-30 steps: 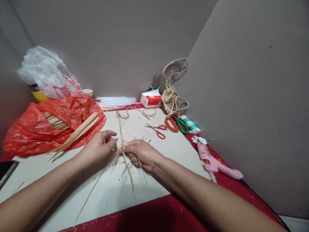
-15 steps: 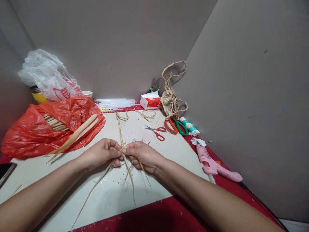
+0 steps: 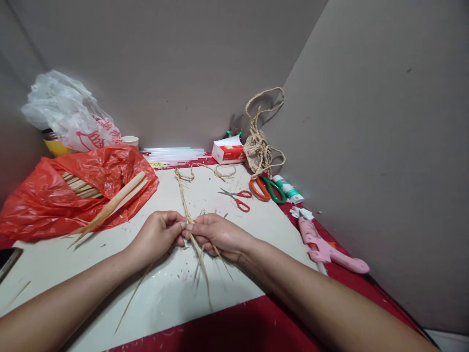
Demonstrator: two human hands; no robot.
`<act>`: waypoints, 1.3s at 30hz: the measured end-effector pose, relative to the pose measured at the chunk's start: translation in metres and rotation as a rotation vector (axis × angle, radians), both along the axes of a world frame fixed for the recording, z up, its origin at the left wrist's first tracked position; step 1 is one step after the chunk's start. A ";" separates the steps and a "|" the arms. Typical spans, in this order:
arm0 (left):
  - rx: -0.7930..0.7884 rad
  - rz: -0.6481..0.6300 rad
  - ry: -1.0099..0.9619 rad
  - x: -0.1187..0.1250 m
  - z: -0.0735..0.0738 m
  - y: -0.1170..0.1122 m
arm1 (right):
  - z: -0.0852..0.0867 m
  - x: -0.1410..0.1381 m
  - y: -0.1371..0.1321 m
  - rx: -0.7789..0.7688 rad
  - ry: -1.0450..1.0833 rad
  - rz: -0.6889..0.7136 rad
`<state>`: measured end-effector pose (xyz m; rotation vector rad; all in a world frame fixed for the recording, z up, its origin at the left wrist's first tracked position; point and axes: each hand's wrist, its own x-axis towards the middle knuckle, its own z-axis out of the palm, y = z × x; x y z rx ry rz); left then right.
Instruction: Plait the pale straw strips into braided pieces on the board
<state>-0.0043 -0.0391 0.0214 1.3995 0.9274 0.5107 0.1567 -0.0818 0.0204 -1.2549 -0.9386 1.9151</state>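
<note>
A thin braid of dry straw-coloured strips [image 3: 182,195] runs from the far part of the white board toward me. My left hand [image 3: 161,233] pinches its near end between thumb and fingers. From the other side my right hand [image 3: 216,234] pinches the same spot, its thumb tip close against the left one. Loose strips [image 3: 200,256] hang out below both hands, spreading over the board. One longer strip [image 3: 134,298] trails from under my left hand toward the lower left. Fingers hide the exact crossing of the strips.
Red-handled scissors [image 3: 238,195] lie beyond my right hand, near orange and green handles [image 3: 274,189]. A pink glue gun [image 3: 326,249] rests at the right. An orange plastic bag [image 3: 44,195] with dry strips sits left. Coiled braided rope [image 3: 258,151] leans in the back corner.
Both hands still pinch the braid's near end, the fingertips slightly shifted. The long left strip has swung closer to my left forearm, and the hanging middle strips have moved a little right.
</note>
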 end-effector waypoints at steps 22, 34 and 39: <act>-0.008 0.083 0.009 0.002 0.007 -0.001 | -0.003 -0.001 0.000 0.384 -0.381 0.052; 0.046 0.140 0.045 0.003 0.000 0.000 | -0.006 -0.004 -0.003 0.525 -0.729 0.006; 0.151 0.118 0.082 0.002 -0.005 -0.001 | -0.005 -0.002 -0.011 0.607 -0.855 -0.044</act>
